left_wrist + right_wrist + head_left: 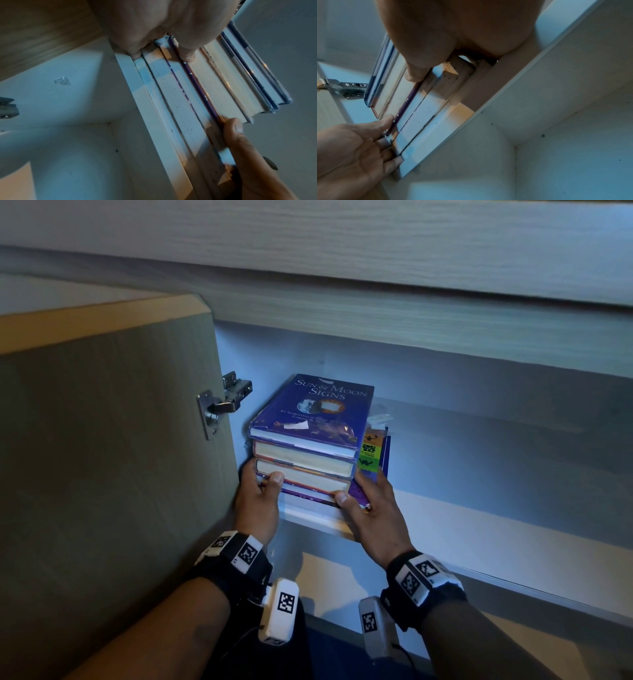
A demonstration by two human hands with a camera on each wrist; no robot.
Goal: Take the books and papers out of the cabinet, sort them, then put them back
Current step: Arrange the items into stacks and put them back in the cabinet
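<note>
We've got the stack of books (308, 460) on the cabinet shelf (479, 508), approx centre frame. Our left hand (257, 498) grips its 9 o'clock side, thumb on the page edges; right hand (370, 501) grips the 3 o'clock side likewise. Cabinet door (113, 440) stands open at 9.

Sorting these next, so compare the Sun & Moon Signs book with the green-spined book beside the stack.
The Sun & Moon Signs book lies flat atop the stack; the green-spined book stands upright at its right. The first shows a blue cover, the second only a green-and-yellow spine. Both sit on the same cabinet shelf.
</note>
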